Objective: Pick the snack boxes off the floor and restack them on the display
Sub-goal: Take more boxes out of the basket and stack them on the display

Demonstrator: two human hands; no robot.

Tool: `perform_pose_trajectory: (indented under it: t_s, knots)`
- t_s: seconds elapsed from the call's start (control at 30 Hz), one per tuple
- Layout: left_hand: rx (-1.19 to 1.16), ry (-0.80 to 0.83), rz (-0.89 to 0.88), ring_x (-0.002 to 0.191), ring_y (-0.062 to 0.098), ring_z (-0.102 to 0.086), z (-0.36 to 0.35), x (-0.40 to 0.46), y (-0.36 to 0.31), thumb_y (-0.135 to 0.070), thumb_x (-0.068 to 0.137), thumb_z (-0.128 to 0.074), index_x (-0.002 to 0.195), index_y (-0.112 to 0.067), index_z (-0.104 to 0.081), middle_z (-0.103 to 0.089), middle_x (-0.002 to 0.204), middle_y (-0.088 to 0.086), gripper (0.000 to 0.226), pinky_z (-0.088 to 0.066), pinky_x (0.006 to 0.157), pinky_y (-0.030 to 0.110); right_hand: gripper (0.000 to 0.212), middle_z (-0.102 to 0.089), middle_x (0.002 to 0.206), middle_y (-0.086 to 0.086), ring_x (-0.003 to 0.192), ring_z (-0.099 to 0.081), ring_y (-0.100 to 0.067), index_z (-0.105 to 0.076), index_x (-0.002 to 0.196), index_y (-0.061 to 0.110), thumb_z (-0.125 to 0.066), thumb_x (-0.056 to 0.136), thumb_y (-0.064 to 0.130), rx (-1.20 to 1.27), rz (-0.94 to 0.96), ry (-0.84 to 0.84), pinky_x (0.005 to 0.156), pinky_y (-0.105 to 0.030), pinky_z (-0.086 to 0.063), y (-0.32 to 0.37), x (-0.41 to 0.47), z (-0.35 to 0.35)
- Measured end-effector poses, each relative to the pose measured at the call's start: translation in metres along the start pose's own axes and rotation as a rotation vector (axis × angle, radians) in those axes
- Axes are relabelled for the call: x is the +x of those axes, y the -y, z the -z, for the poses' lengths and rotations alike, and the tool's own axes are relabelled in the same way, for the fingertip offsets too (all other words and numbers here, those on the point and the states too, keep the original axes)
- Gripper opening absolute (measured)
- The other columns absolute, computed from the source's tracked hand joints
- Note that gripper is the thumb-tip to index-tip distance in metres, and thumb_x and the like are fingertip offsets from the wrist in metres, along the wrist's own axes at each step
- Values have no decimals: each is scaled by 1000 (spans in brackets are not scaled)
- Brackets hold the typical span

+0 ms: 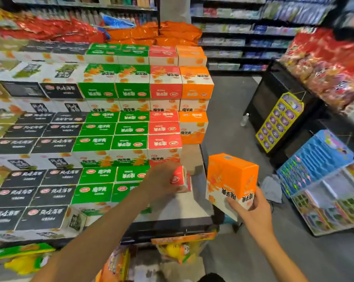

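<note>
My left hand (161, 183) grips a red snack box (181, 180) and holds it over the bare shelf surface (184, 206) at the front right of the display. My right hand (251, 210) holds an orange snack box (231, 180) from below, just right of the display's edge. The stepped display (115, 123) carries rows of black, green, red and orange boxes. The red column (165, 143) and the orange column (193, 127) end higher up, leaving open shelf below them.
The grey aisle floor (233, 110) runs along the right of the display, with a grey cloth (271, 188) and a clear bottle (244, 119) on it. Racks of hanging goods (277, 123) and a blue stand (318, 159) line the right side. Yellow packets (178, 251) hang below the shelf.
</note>
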State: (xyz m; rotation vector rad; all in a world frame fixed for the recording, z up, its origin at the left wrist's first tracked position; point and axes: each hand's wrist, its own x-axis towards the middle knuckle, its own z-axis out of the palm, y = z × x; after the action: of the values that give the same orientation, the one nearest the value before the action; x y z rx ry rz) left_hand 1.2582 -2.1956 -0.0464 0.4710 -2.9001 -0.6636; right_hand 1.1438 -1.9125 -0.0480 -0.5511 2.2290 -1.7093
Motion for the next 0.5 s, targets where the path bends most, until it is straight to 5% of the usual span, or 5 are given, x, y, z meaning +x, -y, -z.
perform_pose_trajectory:
  t_s: [0.1,0.27,0.4,0.5]
  knots:
    - [36,62,-32,94,10,-63,-22,9,17,-80,71,-66,107,-29,-58,-67,107,-11,63,-50,82,25,51,-72,100,22,92,-69,0,-60,108,34,-86,69,15,1,3,20,71,-15,-56,-3,11,-5]
    - [78,86,72,120,20,-58,-44,22,22,-63,78,-68,143,-27,-43,-56,139,-2,79,-48,100,39,54,-72,103,19,93,-70,-2,-60,112,35,-88,65,34,15,-10,56,75,-24,-60,-8,38,-3]
    - [153,105,110,131,24,-47,-53,17,24,-53,78,-73,148,-27,-39,-49,146,-1,82,-38,108,41,58,-73,105,11,95,-71,-9,-61,114,37,-88,63,39,13,-35,109,78,-41,-61,-20,60,2]
    - [150,113,164,134,24,-45,-61,7,29,-50,77,-77,148,-27,-38,-49,146,-1,84,-36,111,41,61,-73,104,11,94,-70,-9,-61,115,37,-87,62,50,13,-28,140,76,-37,-59,-22,73,5]
